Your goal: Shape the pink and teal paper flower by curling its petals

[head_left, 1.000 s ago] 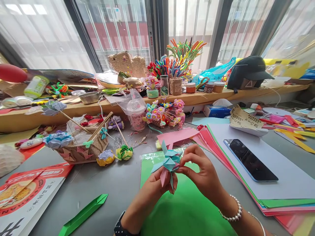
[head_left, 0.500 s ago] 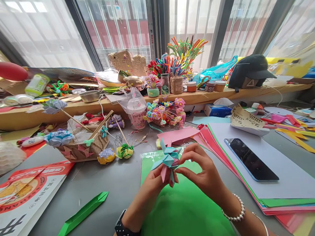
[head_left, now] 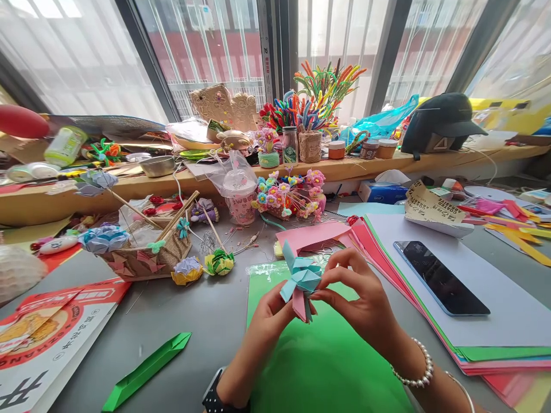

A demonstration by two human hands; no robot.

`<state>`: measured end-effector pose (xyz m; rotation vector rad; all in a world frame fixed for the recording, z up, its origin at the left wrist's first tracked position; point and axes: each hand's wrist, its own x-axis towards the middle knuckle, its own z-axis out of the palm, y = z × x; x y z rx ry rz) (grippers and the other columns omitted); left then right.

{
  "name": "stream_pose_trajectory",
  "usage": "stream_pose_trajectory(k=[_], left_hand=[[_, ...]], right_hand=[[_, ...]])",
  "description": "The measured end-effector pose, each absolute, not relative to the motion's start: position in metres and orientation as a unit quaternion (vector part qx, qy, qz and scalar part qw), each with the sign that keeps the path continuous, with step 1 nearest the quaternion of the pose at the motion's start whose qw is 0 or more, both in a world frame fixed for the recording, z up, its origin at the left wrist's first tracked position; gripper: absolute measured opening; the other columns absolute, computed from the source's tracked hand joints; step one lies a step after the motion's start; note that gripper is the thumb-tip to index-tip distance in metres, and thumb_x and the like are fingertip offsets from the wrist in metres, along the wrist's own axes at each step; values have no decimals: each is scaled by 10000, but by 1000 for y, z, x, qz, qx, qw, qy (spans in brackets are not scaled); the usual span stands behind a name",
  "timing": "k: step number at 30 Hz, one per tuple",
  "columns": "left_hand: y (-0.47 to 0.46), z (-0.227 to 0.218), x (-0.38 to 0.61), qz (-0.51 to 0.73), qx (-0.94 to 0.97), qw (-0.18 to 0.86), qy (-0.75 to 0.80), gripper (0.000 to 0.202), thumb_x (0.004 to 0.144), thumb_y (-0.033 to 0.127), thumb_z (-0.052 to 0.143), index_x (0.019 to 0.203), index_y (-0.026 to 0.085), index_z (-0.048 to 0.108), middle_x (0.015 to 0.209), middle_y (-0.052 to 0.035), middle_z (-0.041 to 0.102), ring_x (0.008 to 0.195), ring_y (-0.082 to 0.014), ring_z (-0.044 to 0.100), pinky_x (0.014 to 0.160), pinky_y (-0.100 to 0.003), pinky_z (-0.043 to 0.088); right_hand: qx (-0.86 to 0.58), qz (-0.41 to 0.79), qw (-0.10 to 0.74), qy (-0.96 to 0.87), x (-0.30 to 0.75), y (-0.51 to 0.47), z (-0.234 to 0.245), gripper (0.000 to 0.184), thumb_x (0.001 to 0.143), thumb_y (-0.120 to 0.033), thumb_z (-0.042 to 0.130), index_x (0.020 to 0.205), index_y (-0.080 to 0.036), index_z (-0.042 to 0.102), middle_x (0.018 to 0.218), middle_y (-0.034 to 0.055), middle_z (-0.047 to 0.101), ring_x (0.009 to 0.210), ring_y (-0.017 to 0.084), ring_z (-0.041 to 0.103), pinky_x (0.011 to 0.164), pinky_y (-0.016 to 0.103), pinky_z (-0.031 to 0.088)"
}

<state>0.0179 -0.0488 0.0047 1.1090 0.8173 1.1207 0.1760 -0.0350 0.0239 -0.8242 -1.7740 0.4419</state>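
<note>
A folded paper piece (head_left: 305, 275) in light blue and pink, with several pointed flaps, is held up in front of me. My left hand (head_left: 275, 310) grips it from below and the left, fingers closed around its lower part. My right hand (head_left: 355, 292) pinches its right side between thumb and fingers. Under both hands lies a green mat (head_left: 327, 361). A long folded green paper strip (head_left: 146, 373) rests on the grey table to the left, apart from my hands.
A stack of coloured paper (head_left: 495, 287) with a phone (head_left: 441, 278) on it lies at the right. Folded paper flowers (head_left: 219, 262) and a cardboard basket (head_left: 144, 261) stand at the left. A lidded cup (head_left: 241, 198) and crocheted flowers (head_left: 286, 198) are behind the mat.
The paper piece has been turned and shifted slightly to the right, so more of its light blue side shows. Both hands keep hold of it.
</note>
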Motion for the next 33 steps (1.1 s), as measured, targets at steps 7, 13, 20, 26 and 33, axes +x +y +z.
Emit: stream_pose_trajectory(k=[7,13,20,26,33], left_hand=[[-49,6,19,486,503,622,352,234,697,389,637,730,161,593,638,-6,624,559,-109,501,581,-229,408],[-52,6,23,489,500,607,377,194,722,346,622,705,158,576,647,7,581,568,-104,501,565,-228,402],[-45,3,19,499,420,665,363,226,696,354,646,792,152,610,605,2,578,541,-102,468,544,-233,354],[-44,8,14,467,327,771,285,155,735,288,607,731,134,601,546,25,481,473,-61,390,533,-219,331],[-49,6,16,461,332,791,227,191,763,289,582,658,132,559,528,26,459,459,-57,378,518,-211,324]], right_hand=[[-387,274,537,-697,176,-32,25,90,705,-233,688,659,-200,617,788,4,452,746,145,478,668,274,396],[-416,336,528,-660,176,-32,26,106,725,-267,660,652,-205,615,791,0,451,780,151,484,718,282,394],[-430,352,508,-659,178,-27,23,92,748,-299,633,717,-213,623,813,4,493,763,148,487,674,274,398],[-402,268,527,-699,177,-31,23,52,753,-221,638,776,-238,681,771,7,480,737,145,499,632,271,426],[-352,158,566,-729,171,-40,25,107,736,-144,643,803,-226,654,737,8,477,716,156,496,618,294,446]])
